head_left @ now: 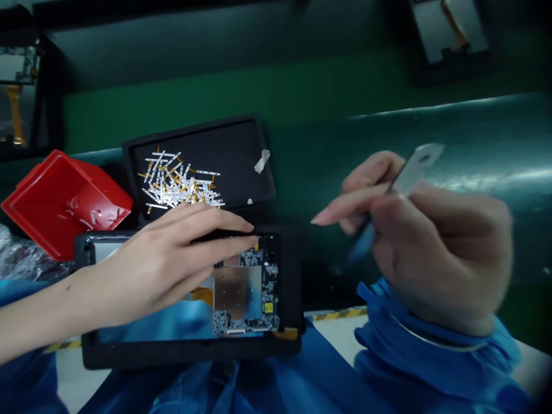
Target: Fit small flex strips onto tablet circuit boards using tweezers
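My left hand (164, 259) lies across a black-framed device (190, 353), fingers stretched out together. Its fingertips touch the upper edge of the circuit board (269, 287), beside a small orange piece (256, 246). A large metal shield (237, 290) covers much of the board, and an orange flex cable (202, 295) shows partly under my hand. To the right, raised off the bench, my right hand (435, 247) is closed around a flat metal tool (420, 164) with a hole near its upper end. The tool's lower, bluish end is blurred.
Behind the device, a black tray (233, 149) holds many thin white strips (176, 184) with orange tails and a scrap of whitish tape (261, 161). A red bin (60, 201) stands left, beside clear plastic (26, 256). More devices sit at far left (15, 98) and upper right (451, 34).
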Tool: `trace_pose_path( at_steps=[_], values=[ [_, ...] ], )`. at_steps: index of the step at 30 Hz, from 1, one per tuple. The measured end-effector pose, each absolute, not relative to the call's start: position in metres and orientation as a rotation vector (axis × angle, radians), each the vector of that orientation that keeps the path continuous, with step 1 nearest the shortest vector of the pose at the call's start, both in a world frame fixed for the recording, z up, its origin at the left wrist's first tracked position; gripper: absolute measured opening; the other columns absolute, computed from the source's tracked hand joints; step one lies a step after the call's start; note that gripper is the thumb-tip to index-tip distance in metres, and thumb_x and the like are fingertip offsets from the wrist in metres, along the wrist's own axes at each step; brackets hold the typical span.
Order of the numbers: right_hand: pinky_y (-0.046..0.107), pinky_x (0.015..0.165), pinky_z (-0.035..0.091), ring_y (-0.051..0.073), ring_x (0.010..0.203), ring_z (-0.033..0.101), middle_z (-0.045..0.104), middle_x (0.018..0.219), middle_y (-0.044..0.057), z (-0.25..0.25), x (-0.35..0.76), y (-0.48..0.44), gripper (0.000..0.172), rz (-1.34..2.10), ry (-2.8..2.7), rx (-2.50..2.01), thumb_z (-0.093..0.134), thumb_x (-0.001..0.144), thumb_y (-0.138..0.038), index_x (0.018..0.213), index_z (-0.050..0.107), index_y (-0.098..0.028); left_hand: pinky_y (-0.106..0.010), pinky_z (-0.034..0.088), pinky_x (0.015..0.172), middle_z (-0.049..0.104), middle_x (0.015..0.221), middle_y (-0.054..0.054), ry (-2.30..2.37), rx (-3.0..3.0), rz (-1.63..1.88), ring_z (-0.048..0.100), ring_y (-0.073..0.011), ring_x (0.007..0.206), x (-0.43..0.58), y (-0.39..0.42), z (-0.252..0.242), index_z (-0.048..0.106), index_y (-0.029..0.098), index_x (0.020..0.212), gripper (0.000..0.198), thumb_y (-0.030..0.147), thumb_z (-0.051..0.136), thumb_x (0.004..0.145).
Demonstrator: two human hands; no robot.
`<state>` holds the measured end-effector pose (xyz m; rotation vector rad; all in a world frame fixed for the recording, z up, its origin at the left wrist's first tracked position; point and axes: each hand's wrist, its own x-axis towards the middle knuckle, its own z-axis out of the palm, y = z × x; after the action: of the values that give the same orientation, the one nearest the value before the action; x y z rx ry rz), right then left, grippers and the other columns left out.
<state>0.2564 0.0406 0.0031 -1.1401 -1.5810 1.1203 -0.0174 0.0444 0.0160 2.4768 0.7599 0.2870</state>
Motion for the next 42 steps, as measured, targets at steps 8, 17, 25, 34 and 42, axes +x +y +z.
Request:
trace_pose_path(
  at_steps=[8, 17, 25, 34, 42],
  values=[
    [0.026, 0.047, 0.061, 0.012, 0.053, 0.068, 0.065, 0.076, -0.006, -0.014, 0.230, 0.048, 0.021, 1.678, -1.256, -1.020, 0.070, 0.088, -0.027, 0.090, 0.050, -0.024, -0.034, 0.045, 0.109, 0.062, 0.136, -0.007, 0.694, 2.604, 0.302, 0.053, -0.0193, 0.130, -0.022, 0.039, 0.007, 0.053, 0.013, 0.137, 0.037, 0.012, 0.044, 0.101],
    [0.025, 0.049, 0.064, 0.013, 0.055, 0.071, 0.068, 0.075, -0.007, -0.018, 0.228, 0.046, 0.026, 1.669, -1.236, -1.014, 0.068, 0.088, -0.014, 0.090, 0.044, -0.025, -0.034, 0.053, 0.094, 0.067, 0.119, -0.011, 0.720, 2.683, 0.328, 0.064, -0.0213, 0.109, -0.009, 0.044, 0.015, 0.059, 0.011, 0.119, 0.024, 0.018, 0.048, 0.100],
    [0.022, 0.050, 0.065, 0.012, 0.056, 0.072, 0.065, 0.069, -0.009, -0.018, 0.225, 0.042, 0.028, 1.598, -1.222, -1.057, 0.067, 0.087, -0.009, 0.089, 0.043, -0.024, -0.031, 0.050, 0.064, 0.058, 0.082, -0.005, 0.858, 2.676, 0.321, 0.059, -0.0178, 0.074, 0.019, 0.050, 0.016, 0.051, 0.015, 0.086, 0.015, 0.020, 0.045, 0.099],
    [0.023, 0.051, 0.066, 0.013, 0.060, 0.072, 0.064, 0.069, -0.009, -0.019, 0.226, 0.041, 0.030, 1.579, -1.205, -1.010, 0.071, 0.084, -0.007, 0.089, 0.045, -0.022, -0.033, 0.053, 0.083, 0.066, 0.109, -0.009, 0.894, 2.664, 0.330, 0.063, -0.0187, 0.096, 0.009, 0.035, 0.025, 0.057, 0.014, 0.101, 0.006, 0.013, 0.055, 0.096],
    [0.026, 0.055, 0.065, 0.013, 0.060, 0.071, 0.061, 0.069, -0.009, -0.019, 0.225, 0.040, 0.031, 1.553, -1.205, -1.023, 0.076, 0.081, -0.014, 0.089, 0.048, -0.024, -0.042, 0.049, 0.106, 0.062, 0.136, -0.005, 0.846, 2.668, 0.223, 0.050, -0.0210, 0.135, -0.008, 0.019, 0.019, 0.058, 0.022, 0.126, 0.035, 0.010, 0.036, 0.102]
  ],
)
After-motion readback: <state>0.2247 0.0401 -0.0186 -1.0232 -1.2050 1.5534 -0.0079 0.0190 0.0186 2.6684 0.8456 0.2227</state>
